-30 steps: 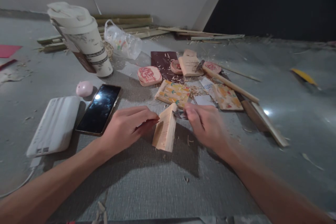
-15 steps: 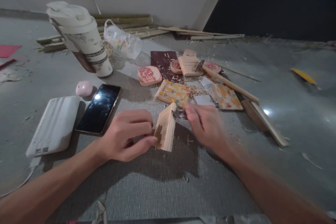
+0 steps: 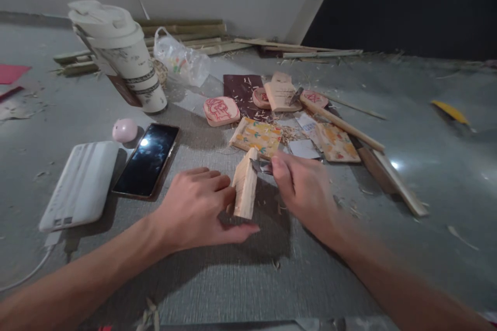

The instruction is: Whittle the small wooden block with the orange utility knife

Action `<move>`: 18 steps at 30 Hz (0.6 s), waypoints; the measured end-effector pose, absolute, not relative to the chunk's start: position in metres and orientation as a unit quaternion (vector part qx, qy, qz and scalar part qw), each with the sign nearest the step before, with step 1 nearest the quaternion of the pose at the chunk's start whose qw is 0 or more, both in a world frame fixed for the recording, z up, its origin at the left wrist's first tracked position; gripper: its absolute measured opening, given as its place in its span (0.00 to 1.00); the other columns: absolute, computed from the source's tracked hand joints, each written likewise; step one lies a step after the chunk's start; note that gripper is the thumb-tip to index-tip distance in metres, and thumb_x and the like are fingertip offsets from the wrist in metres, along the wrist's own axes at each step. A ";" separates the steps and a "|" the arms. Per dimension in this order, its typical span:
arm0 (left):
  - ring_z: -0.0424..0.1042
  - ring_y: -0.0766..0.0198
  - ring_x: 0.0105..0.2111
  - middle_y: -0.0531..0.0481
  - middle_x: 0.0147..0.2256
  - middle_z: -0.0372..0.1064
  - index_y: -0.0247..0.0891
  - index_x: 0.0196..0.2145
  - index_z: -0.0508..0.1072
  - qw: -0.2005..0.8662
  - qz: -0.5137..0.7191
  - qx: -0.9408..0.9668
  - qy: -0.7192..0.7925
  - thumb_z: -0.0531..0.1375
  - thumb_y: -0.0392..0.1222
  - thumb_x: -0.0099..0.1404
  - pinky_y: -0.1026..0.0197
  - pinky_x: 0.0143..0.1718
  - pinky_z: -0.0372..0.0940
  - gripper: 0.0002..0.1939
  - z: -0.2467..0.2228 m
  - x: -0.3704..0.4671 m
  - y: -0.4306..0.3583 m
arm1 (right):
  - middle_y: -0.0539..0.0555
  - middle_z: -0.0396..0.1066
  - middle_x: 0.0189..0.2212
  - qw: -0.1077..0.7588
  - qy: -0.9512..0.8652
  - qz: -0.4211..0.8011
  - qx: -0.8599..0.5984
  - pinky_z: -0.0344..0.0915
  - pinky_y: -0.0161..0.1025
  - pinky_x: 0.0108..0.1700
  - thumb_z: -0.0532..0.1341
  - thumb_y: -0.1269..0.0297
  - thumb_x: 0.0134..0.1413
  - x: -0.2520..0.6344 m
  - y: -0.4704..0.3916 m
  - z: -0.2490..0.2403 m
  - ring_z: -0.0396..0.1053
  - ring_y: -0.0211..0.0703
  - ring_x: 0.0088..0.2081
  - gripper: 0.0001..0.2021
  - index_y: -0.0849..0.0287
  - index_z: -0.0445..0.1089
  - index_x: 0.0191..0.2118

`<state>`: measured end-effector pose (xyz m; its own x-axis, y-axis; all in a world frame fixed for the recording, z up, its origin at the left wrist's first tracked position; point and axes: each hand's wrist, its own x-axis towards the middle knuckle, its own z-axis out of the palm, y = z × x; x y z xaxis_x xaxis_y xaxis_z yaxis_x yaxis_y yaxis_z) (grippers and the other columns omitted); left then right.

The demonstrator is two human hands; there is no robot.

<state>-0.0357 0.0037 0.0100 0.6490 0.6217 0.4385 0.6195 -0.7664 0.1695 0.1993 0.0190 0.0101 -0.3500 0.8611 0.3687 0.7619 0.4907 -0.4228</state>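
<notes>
A pale wooden block [image 3: 246,186] stands tilted on edge on the grey table, near the middle of the view. My left hand [image 3: 200,207] grips its left side with curled fingers, the thumb stretched out past its lower end. In my right hand [image 3: 301,186] is a small metal blade [image 3: 262,166], pinched between thumb and fingers, its tip against the block's upper right edge. Just behind the block lies a yellow patterned piece [image 3: 256,137].
Left: a phone [image 3: 147,161], a white power bank [image 3: 80,186], a pink round object [image 3: 125,130] and a tall cup [image 3: 120,57]. Behind: carved pink pieces [image 3: 221,111] and bamboo sticks [image 3: 186,29]. Right: a small hammer [image 3: 341,125] and a yellow cutter [image 3: 450,111].
My left thumb has come off the block's face and now extends below it. The block has turned a little, showing its edge more, and the blade has shifted slightly up and left.
</notes>
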 end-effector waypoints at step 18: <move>0.72 0.60 0.21 0.51 0.22 0.72 0.40 0.22 0.72 -0.052 0.177 0.852 0.490 0.58 0.58 0.70 0.58 0.23 0.52 0.24 0.013 -0.036 0.005 | 0.46 0.59 0.22 0.268 -0.815 0.058 -0.510 0.50 0.40 0.31 0.48 0.59 0.76 0.200 0.020 0.009 0.58 0.37 0.24 0.18 0.54 0.57 0.30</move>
<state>-0.0357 0.0047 0.0133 0.4578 0.8162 0.3526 0.8530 -0.5150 0.0847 0.1999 0.0196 0.0092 -0.3359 0.8629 0.3776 0.8002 0.4729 -0.3688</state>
